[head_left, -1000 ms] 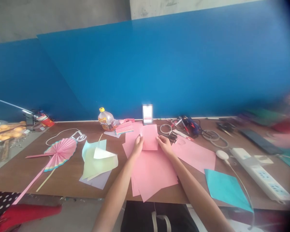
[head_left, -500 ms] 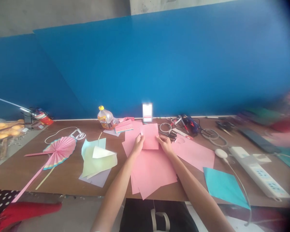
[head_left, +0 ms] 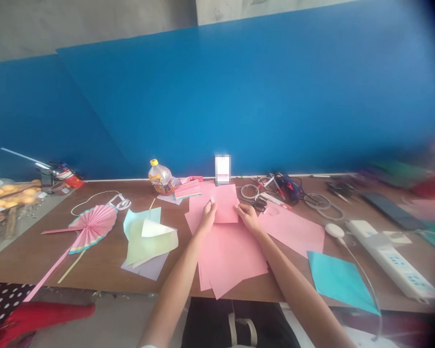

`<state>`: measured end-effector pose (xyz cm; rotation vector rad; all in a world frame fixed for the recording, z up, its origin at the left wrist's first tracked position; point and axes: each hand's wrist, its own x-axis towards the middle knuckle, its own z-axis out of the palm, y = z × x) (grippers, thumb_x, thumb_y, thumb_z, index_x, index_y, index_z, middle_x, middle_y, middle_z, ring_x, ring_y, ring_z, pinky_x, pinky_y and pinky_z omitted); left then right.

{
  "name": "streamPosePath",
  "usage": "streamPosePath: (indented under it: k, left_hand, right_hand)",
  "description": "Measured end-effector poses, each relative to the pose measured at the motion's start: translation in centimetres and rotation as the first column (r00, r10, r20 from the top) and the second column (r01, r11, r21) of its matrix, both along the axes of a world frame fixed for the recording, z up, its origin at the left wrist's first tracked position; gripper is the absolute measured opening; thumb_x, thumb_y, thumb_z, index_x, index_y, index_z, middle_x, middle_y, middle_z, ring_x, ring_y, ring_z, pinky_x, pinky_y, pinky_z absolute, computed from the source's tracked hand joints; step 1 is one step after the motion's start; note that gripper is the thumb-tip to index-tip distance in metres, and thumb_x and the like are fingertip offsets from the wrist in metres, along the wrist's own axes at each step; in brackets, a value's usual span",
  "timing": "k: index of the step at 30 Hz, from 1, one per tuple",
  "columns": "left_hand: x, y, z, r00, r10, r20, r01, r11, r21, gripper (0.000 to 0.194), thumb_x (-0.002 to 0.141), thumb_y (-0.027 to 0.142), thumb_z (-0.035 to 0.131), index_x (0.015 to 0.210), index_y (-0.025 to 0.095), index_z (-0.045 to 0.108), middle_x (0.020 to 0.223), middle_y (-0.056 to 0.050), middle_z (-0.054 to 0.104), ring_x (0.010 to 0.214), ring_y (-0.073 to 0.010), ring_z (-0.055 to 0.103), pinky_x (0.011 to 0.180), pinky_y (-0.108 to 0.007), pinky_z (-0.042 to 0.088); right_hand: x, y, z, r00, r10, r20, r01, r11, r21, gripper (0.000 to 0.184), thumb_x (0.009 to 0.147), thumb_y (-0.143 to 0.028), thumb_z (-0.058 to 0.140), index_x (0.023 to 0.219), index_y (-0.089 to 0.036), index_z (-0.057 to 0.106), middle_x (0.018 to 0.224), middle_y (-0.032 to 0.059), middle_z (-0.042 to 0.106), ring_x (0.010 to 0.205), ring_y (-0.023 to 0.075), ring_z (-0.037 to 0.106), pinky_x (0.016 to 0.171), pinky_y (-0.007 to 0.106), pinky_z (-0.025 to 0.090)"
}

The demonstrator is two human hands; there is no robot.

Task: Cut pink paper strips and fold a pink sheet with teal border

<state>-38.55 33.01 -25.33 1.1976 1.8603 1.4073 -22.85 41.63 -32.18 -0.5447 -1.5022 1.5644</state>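
Left hand (head_left: pixel 206 218) and right hand (head_left: pixel 248 217) pinch a pink sheet (head_left: pixel 224 204) over more pink paper (head_left: pixel 232 261). Teal card (head_left: pixel 340 276) sits around 4 o'clock.

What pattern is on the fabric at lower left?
White polka dots on black fabric, clearest in the head view.

Lighting: bright, even and diffuse, source out of frame, with a pale sheen across the middle of the blue wall panel (head_left: pixel 239 106) and only faint, soft shadows on the pink paper sheets (head_left: pixel 232 261). Distortion: marked wide-lens bowing, with a dark rounded vignette closing the upper right corner. Focus: soft overall, the coloured items at far right (head_left: pixel 420 193) smeared to blur, the upright white card (head_left: pixel 222 169) pixelated.
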Motion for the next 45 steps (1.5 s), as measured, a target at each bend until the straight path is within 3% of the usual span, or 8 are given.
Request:
streamPosePath:
  k: [6,10,17,22,27,35,39,45]
  left_hand:
    - [0.3,0.0,0.3,1.000,-0.005,0.027,0.004,1.000,0.024,0.055,0.085,0.055,0.054,0.126,0.018,0.057,0.124,-0.010,0.061,0.121,-0.0238,0.050,0.104,-0.032,0.036]
    - [0.5,-0.1,0.7,1.000,0.004,0.024,-0.005,1.000,0.026,0.053,0.084,0.056,0.054,0.123,0.020,0.058,0.111,-0.007,0.064,0.108,-0.0212,0.054,0.096,-0.029,0.039]
    - [0.4,-0.3,0.4,0.995,-0.030,-0.090,0.026,0.999,-0.037,0.046,0.084,0.061,0.052,0.082,0.016,0.058,0.070,0.000,0.050,0.069,-0.0137,0.046,0.072,-0.026,0.039]
    - [0.4,0.0,0.2,0.996,0.087,-0.024,-0.087,0.996,0.012,0.044,0.081,0.058,0.058,0.092,0.015,0.061,0.085,-0.005,0.063,0.084,-0.0183,0.058,0.080,-0.030,0.044]
    - [1.1,0.0,0.5,0.992,-0.033,0.126,0.028,0.999,0.036,0.053,0.071,0.047,0.074,0.112,0.016,0.061,0.113,-0.012,0.068,0.104,-0.0242,0.063,0.092,-0.038,0.047]
    - [1.3,-0.3,0.7,0.990,-0.026,0.141,0.019,0.999,0.049,0.051,0.074,0.041,0.073,0.115,0.015,0.059,0.117,-0.014,0.067,0.109,-0.0254,0.063,0.096,-0.040,0.048]
    - [1.5,-0.3,0.8,0.993,-0.060,0.103,0.051,0.995,0.086,0.049,0.077,0.039,0.069,0.119,0.019,0.055,0.124,-0.011,0.063,0.116,-0.0233,0.058,0.100,-0.036,0.043]
    - [2.2,-0.2,1.8,0.973,0.207,-0.102,-0.190,0.970,0.151,0.028,0.085,0.046,0.055,0.095,0.019,0.055,0.094,-0.005,0.061,0.090,-0.0171,0.057,0.083,-0.029,0.043]
  right_hand:
    - [0.1,0.0,0.1,1.000,-0.021,0.010,0.021,0.999,0.044,0.048,0.086,-0.057,0.050,0.059,-0.019,0.037,0.060,-0.0030,0.033,0.057,0.0102,0.030,0.055,0.025,0.024]
    - [0.0,0.0,-0.1,0.999,-0.037,0.025,0.036,0.999,0.034,0.051,0.084,-0.061,0.051,0.058,-0.020,0.035,0.058,-0.0032,0.030,0.056,0.0103,0.027,0.053,0.026,0.022]
    - [-0.1,0.0,-0.2,0.999,-0.039,-0.015,0.039,0.999,0.006,0.050,0.085,-0.061,0.049,0.060,-0.019,0.040,0.059,-0.0024,0.036,0.057,0.0108,0.031,0.055,0.025,0.025]
    - [-0.1,-0.3,0.2,0.997,0.064,0.035,-0.066,0.997,0.043,0.051,0.083,-0.059,0.056,0.058,-0.019,0.036,0.054,-0.0043,0.036,0.053,0.0088,0.029,0.051,0.025,0.021]
    - [0.0,-0.4,0.3,0.999,0.035,0.035,-0.035,0.999,0.012,0.050,0.083,-0.061,0.055,0.059,-0.019,0.043,0.051,-0.0030,0.048,0.048,0.0099,0.039,0.049,0.025,0.026]
    - [-0.1,-0.2,0.0,0.984,0.173,-0.042,-0.172,0.985,0.019,0.044,0.088,-0.058,0.049,0.070,-0.019,0.054,0.057,0.0001,0.059,0.053,0.0147,0.053,0.054,0.026,0.036]
    - [-0.1,0.0,-0.1,0.992,0.111,-0.056,-0.108,0.992,0.058,0.043,0.090,-0.055,0.047,0.069,-0.019,0.054,0.058,0.0010,0.059,0.054,0.0153,0.053,0.057,0.027,0.037]
    - [0.0,0.1,-0.2,0.996,-0.014,-0.093,0.012,1.000,-0.022,0.042,0.088,-0.056,0.050,0.068,-0.019,0.051,0.057,0.0005,0.056,0.054,0.0145,0.051,0.056,0.027,0.037]
